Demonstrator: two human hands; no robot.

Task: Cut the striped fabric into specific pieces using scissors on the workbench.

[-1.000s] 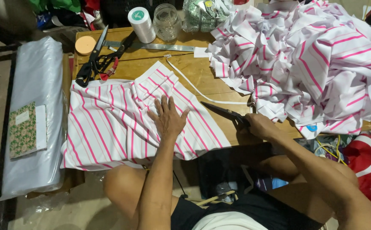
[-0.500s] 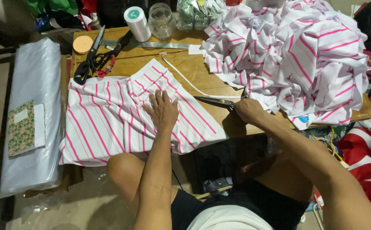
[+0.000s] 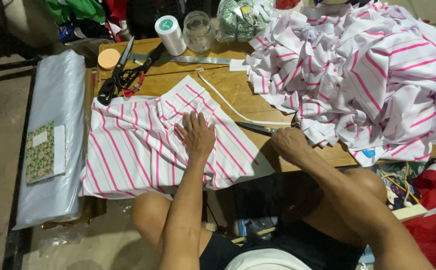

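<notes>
My left hand point(image 3: 196, 136) lies flat, fingers spread, on the striped fabric point(image 3: 138, 145), right hand point(image 3: 289, 144) clamped on scissors point(image 3: 258, 128), so loose folds could shift and I'd probably cut crooked.

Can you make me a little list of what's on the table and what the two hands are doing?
Left hand: pressed flat on the striped cloth
Right hand: holding scissors, blades pointing at the cloth
Striped cloth: white with pink stripes, spread flat, hanging over the near edge of the table
Cloth pile: same stripes, heaped on the right of the table
White strip: thin, lying across the wood
Black scissors: at the back left, not held
Thread spool: white, standing up
Glass jar: beside the spool
Metal ruler: lying flat at the back
</notes>
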